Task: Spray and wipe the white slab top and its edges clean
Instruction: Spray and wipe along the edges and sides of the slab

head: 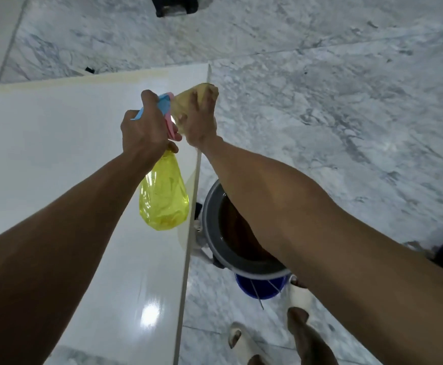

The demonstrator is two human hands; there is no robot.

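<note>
The glossy white slab (57, 154) fills the left half of the view, its thin right edge (192, 206) running from top to bottom. My left hand (142, 130) grips a yellow spray bottle (163, 198) by its blue and pink trigger head, held above the slab near that edge. My right hand (202, 119) presses a yellowish cloth (186, 104) close to the nozzle, over the slab's right edge near the far corner. A faint yellowish band (83, 81) runs along the slab's far edge.
A grey bucket of brown water (215, 227) stands on the marble floor (346, 101) right beside the slab edge, with a blue bucket (259, 285) under it. My feet in pale sandals (241, 338) are below. A dark object (174, 6) sits at the top.
</note>
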